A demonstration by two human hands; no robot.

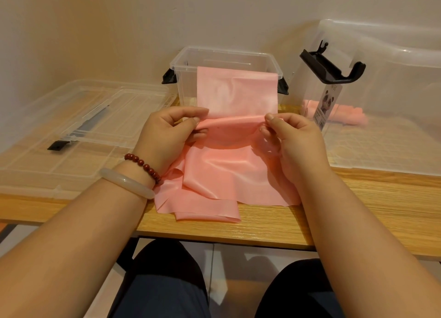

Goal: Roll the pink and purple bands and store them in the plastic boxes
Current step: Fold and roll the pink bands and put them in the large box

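Both hands pinch one fold of the pink band [229, 174]. The left hand [164, 136] nips its left edge between thumb and curled forefinger, and the right hand [294, 141] does the same at the right edge, with its other fingers tucked under the sheet. Between the two pinches the band bows into a shallow crease.

Beyond the grip the band rises and drapes over the front rim of a small clear box [181, 62] with black side clips. Nearer than the grip it lies in loose glossy folds on the wooden table [358, 198], one end flat by the table's near edge. The material is thin, smooth and salmon-pink.

Just beyond the right hand hangs a tag [328, 105] with a panda picture; its print is too small to read. Behind the tag, inside a large clear box [393, 55], lie pink rolls [338, 117], blurred by the plastic. Left of the grip lies a clear lid [71, 126]. A red bead bracelet [143, 163] and a pale bangle [126, 182] circle the left wrist.
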